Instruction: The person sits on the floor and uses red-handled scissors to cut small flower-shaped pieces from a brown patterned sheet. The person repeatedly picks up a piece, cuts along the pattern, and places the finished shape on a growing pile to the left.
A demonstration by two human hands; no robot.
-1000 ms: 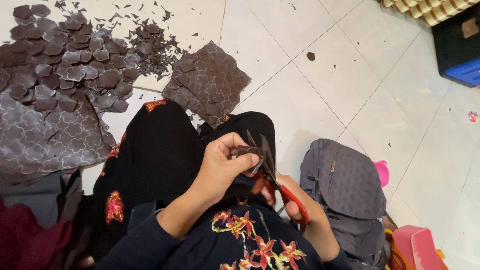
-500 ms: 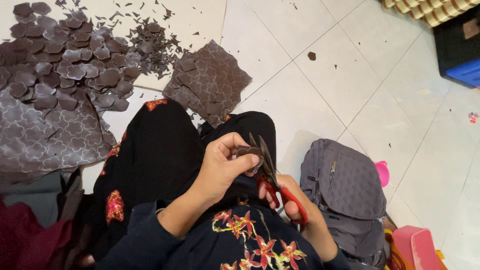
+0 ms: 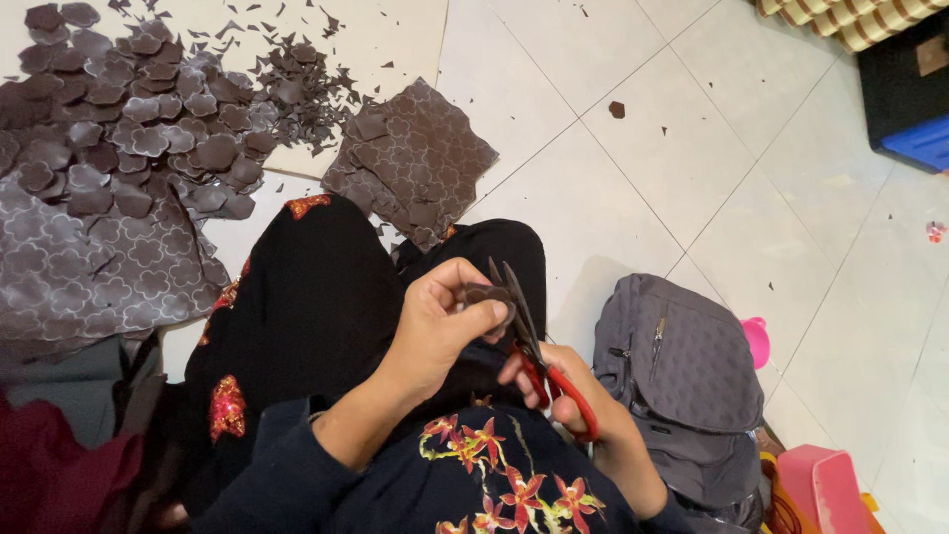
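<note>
Left hand [image 3: 440, 321] pinches a small brown fabric cutout [image 3: 486, 297] over the lap, thumb on top, wrist bent inward. The piece looks light, thin and limp, best held at its edge near the cut line. Right hand [image 3: 573, 391] grips red-handled scissors [image 3: 529, 341], fingers through the loops, blades parted at the piece's right edge

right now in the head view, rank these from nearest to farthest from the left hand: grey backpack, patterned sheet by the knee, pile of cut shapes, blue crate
From the left hand:
1. Patterned sheet, on the floor just past the knee.
2. Grey backpack, on the right side; close to the sheet's distance, so that order is loose.
3. Pile of cut shapes, far left.
4. Blue crate, far right edge.
</note>
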